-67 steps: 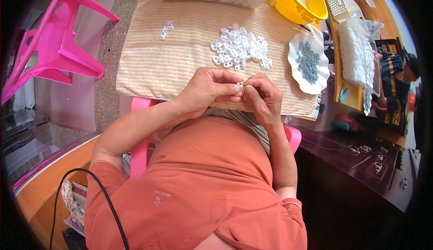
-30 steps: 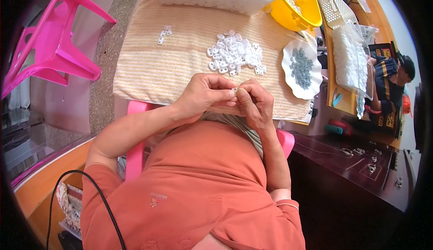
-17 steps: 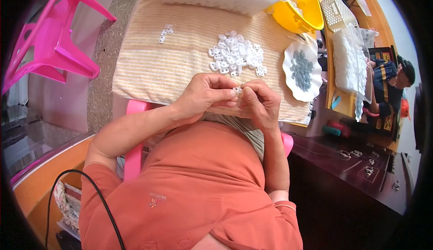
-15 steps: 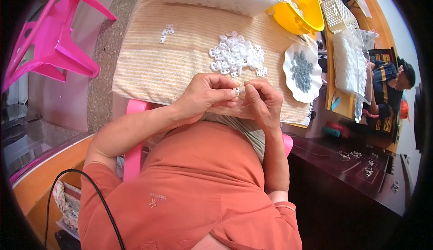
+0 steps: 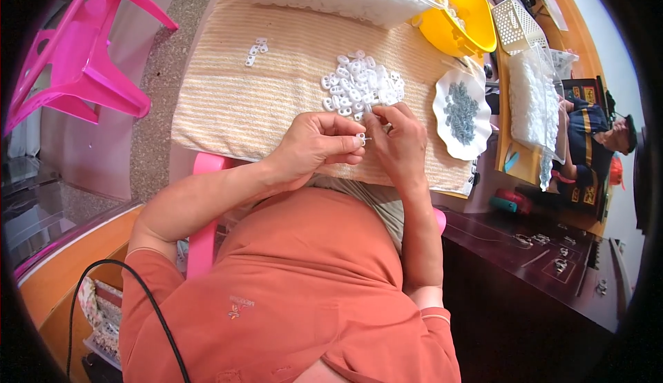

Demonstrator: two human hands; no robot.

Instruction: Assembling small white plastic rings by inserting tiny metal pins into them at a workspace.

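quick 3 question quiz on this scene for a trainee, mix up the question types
1. True or false: the left hand pinches a small white piece at its fingertips.
2. What holds the small grey parts? A) yellow bowl B) white scalloped plate C) pink chair
3. Fill in: the loose pile of white pieces lies on a striped ____.

Key
1. True; the right hand meets it at that piece.
2. B, the white scalloped plate, right of the pile.
3. Cloth: the striped cloth.
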